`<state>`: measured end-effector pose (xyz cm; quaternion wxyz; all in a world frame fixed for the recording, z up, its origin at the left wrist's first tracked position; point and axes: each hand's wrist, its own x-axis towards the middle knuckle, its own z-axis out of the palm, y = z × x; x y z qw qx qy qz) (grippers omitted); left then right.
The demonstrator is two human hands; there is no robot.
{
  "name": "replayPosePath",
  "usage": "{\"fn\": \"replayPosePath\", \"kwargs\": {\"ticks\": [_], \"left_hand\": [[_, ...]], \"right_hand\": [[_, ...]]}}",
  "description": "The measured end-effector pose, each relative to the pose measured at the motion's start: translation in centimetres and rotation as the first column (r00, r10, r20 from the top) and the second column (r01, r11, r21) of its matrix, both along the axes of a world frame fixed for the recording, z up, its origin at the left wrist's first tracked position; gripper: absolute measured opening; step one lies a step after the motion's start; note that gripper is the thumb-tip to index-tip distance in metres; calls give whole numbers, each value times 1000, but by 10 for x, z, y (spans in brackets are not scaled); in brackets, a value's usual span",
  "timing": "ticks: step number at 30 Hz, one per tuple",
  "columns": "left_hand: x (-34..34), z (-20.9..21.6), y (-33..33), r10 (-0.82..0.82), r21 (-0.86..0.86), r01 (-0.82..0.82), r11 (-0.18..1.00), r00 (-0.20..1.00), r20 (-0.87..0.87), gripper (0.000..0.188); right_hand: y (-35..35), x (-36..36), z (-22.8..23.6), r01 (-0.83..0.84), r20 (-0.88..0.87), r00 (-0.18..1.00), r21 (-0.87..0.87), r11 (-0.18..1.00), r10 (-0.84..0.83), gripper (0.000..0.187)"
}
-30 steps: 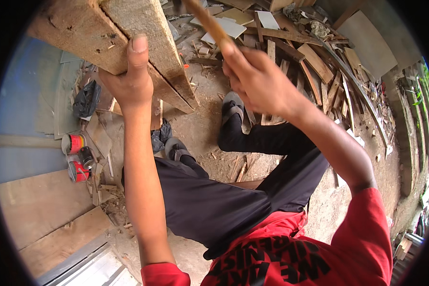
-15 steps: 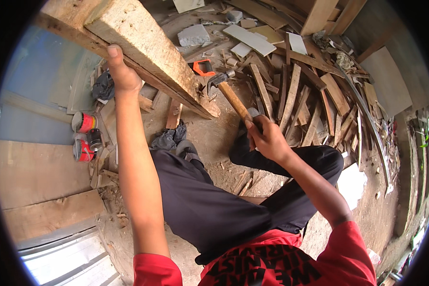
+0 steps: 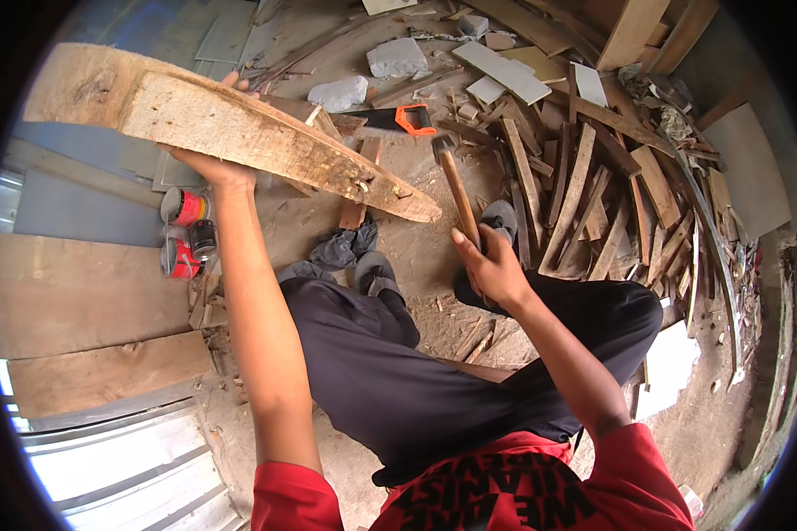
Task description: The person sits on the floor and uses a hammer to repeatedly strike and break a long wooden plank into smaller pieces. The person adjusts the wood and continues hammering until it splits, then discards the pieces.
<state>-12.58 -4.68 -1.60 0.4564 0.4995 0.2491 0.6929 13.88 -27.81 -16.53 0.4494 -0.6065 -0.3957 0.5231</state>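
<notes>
A long wooden beam [image 3: 239,133], made of two pieces lying one against the other, slants across the upper left. My left hand [image 3: 217,168] is wrapped round it from below, its fingertips showing past the far edge. Rough dark holes or bent nails mark the beam near its tapered right end; which they are I cannot tell. My right hand [image 3: 496,273] grips a claw hammer [image 3: 457,190] by its wooden handle. The hammer stands upright with its head just right of the beam's end, apart from it.
A handsaw with an orange handle [image 3: 413,119] lies on the floor beyond the beam. Scrap wood [image 3: 584,190] is heaped at the right. Red paint cans [image 3: 184,207] stand at the left, near a black plastic bag [image 3: 345,246]. White blocks [image 3: 397,57] lie at the back.
The beam has swung flatter and turned, showing a different side. My left hand now cups it from below. The hammer has moved slightly right, away from the beam's end, its head turned.
</notes>
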Motion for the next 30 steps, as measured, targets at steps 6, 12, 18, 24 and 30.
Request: {"fn": "replayPosePath", "kwargs": {"ticks": [6,12,18,24,30], "left_hand": [[-20,-20,7,299,-23,-303,953,947,-114,105],[-30,-26,5,349,-73,-349,934,937,-26,109],[-38,-28,0,315,-52,-318,947,947,-59,97],[-3,-8,-10,99,-100,-82,992,979,176,105],[-11,-27,5,-151,-106,195,975,933,328,96]], "right_hand": [[-47,-20,-52,-2,-144,989,-161,987,-22,39],[-82,-28,-97,-24,-193,981,-223,975,-20,39],[-84,-28,-97,-93,-254,966,-217,972,36,38],[-64,-19,-31,-162,-317,947,-310,937,59,36],[-44,-28,41,-59,-320,946,14,998,60,35]]}}
